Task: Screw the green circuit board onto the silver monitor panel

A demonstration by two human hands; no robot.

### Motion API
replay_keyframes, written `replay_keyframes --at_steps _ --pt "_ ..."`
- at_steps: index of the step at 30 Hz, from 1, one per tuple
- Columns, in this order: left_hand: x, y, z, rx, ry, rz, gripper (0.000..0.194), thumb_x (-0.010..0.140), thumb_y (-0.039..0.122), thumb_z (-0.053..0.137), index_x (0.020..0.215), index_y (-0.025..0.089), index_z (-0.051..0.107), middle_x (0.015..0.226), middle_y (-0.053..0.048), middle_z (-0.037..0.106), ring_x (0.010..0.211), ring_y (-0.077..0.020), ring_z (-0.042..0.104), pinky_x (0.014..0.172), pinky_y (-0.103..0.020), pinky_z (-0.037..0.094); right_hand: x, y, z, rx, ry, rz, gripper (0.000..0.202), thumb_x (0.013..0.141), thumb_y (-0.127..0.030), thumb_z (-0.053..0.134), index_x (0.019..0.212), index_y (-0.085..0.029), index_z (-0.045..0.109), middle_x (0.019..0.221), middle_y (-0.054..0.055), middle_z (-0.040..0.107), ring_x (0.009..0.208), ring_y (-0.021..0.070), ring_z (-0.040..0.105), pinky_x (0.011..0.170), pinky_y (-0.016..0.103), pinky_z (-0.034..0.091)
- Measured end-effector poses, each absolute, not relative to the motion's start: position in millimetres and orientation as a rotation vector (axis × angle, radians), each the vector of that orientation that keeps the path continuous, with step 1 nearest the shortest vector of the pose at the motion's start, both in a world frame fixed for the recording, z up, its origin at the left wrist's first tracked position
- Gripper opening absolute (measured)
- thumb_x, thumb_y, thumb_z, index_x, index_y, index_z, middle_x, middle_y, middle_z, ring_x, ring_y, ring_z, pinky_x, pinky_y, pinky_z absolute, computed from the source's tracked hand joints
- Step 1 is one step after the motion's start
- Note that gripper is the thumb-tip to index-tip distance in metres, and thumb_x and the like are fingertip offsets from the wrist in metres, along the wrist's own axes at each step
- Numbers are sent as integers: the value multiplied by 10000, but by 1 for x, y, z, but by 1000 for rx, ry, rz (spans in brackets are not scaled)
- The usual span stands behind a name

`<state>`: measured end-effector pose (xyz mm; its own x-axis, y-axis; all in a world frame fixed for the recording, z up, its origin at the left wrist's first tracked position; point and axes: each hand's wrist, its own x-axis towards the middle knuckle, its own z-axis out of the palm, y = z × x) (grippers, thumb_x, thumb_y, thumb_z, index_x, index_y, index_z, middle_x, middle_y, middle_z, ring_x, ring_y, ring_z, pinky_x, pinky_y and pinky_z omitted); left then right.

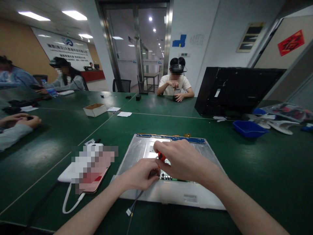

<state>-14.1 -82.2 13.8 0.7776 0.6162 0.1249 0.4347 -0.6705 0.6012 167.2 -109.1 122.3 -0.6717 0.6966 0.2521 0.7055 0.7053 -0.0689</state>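
Right hand [182,160], yours: fingers closed around the orange-and-black handle of a screwdriver [161,156], wrist arching in from the right above the panel. Left hand [139,173], yours: fingers curled in, thumb and fingertips nearly together by the driver's lower end; whether they grip the shaft or a small part, cannot tell.

Screwdriver, one: handle up, long axis steep, lower end pointing down toward the green circuit board [179,180] beneath your fingers. Tip hidden; contact with the board cannot be told. Your right hand has the top end; your left is nearer the bottom end, low and to the left.

Panel [207,199], one, silver metal: flat on the green table [264,182], directly in front of you and under both hands, longer side running left to right, blue strip [171,138] along the far edge.

Cable [137,197], grey: over the near edge, below your left hand, white plug [128,212] at the table.
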Motion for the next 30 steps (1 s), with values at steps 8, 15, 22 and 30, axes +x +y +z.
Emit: replay_keyframes --at_steps 8,15,22,30 --pt "-13 -82 15 2428 767 423 97 760 125 560 845 155 595 865 -48 633 750 -184 575 677 -289 455 167 -109 120 -1110 -2668 -73 118 832 -263 512 923 -187 514 777 8 648 601 125 523 484 268 194" --pt "-14 -83 14 2444 783 433 100 780 135 543 874 152 571 845 -43 636 770 -191 581 684 -292 452 168 -109 121 -1110 -2666 -61 158 847 -325 529 925 -189 516 794 14 657 624 135 542 490 271 196" --pt "-13 -81 12 2439 770 425 71 759 121 550 811 154 586 841 -36 628 751 -179 572 675 -281 445 168 -109 121 -1084 -2661 -23 83 829 -241 493 890 -185 501 782 2 636 605 119 499 487 271 166" --pt "-13 -82 13 2454 758 456 58 743 102 544 757 157 559 806 -23 610 708 -160 548 634 -262 420 169 -110 123 -1054 -2680 35 106 798 -204 465 897 -179 488 784 9 618 585 112 448 490 269 168"
